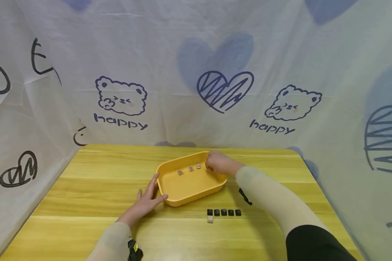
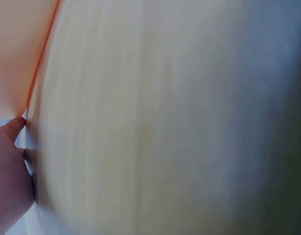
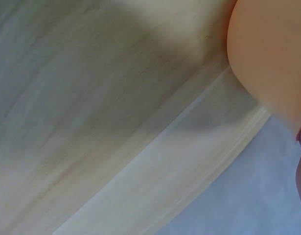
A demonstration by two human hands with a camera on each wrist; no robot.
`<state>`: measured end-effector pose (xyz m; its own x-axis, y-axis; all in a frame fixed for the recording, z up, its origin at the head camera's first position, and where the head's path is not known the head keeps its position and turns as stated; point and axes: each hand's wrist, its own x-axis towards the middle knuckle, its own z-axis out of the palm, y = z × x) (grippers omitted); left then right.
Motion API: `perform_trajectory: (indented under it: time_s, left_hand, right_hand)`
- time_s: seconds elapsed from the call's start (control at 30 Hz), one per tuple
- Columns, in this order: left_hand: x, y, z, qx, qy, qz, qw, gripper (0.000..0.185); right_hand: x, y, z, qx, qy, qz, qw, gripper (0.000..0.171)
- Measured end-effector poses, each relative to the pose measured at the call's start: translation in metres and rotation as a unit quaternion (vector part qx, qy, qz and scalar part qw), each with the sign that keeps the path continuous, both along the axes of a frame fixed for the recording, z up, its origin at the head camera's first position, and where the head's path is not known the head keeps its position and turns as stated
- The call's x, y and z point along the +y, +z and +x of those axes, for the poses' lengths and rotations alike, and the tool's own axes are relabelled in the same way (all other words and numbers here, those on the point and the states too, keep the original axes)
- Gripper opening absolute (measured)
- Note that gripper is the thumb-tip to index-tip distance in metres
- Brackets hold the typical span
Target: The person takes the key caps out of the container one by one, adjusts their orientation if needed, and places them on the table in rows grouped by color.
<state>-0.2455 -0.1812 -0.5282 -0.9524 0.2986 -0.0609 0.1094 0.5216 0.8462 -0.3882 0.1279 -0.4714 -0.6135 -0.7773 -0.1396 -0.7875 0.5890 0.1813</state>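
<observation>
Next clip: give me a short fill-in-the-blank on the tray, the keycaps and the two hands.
1. The tray is ____ in colour.
2. The row of black keycaps on the table counts ____ pieces.
3. The left hand rests against the tray's ____ side, as the head view shows it.
4. The right hand is at the tray's ____ corner.

Missing words: yellow; five; left; far right

Both forearms wear snug, pale beige sleeves that end at the wrists, leaving the left hand [image 1: 146,203] and right hand [image 1: 219,163] bare. A black sleeve covers the right upper arm. Small black devices sit strapped under each wrist, the left with a yellow spot.
</observation>
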Motion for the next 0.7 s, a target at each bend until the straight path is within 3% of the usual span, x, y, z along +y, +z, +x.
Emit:
perform_trajectory:
  time_s: [0.27, 0.4, 0.53, 0.7]
  left_hand:
    - [0.000, 0.000, -0.001, 0.001, 0.003, -0.004, 1.0000, 0.089]
    - [0.001, 0.000, -0.002, -0.001, 0.003, -0.008, 1.0000, 0.089]
    - [0.002, 0.000, -0.002, -0.003, 0.002, -0.013, 0.9999, 0.089]
    - [0.002, 0.003, 0.000, -0.007, 0.000, -0.008, 0.9999, 0.089]
  right_hand:
    - [0.000, -0.004, 0.003, 0.018, 0.004, 0.037, 0.999, 0.018]
    - [0.001, -0.002, 0.008, 0.006, -0.005, 0.041, 0.999, 0.020]
    - [0.002, 0.005, 0.015, -0.025, -0.016, 0.017, 0.999, 0.018]
    - [0.007, 0.019, 0.025, -0.081, -0.026, -0.049, 0.995, 0.014]
